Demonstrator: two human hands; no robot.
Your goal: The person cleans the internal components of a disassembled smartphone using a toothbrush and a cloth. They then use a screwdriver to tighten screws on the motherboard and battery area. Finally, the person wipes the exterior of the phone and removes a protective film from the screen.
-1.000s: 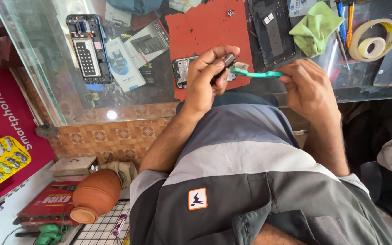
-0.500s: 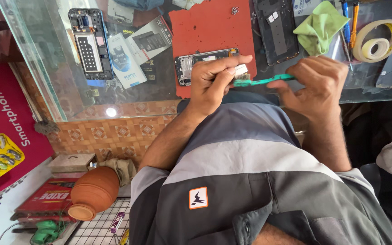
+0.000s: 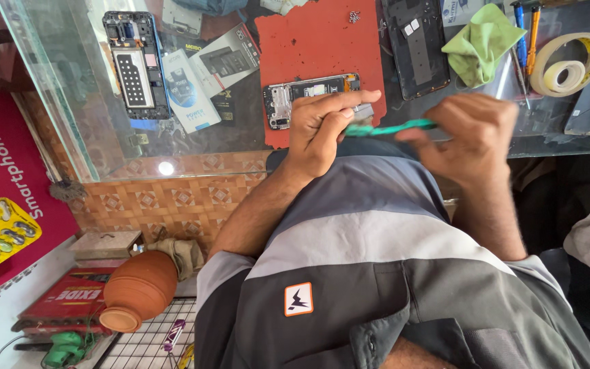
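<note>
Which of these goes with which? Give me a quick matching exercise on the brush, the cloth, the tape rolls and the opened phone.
Things:
1. teal brush
2. green cloth
3. tape rolls
4. opened phone

Places:
A. lying on the red mat
B. held in the right hand
C. far right of the glass counter
D. crumpled beside the screwdrivers

Pairs: 1-B, 2-D, 3-C, 4-A. The left hand pinches a small part at the brush tip.
</note>
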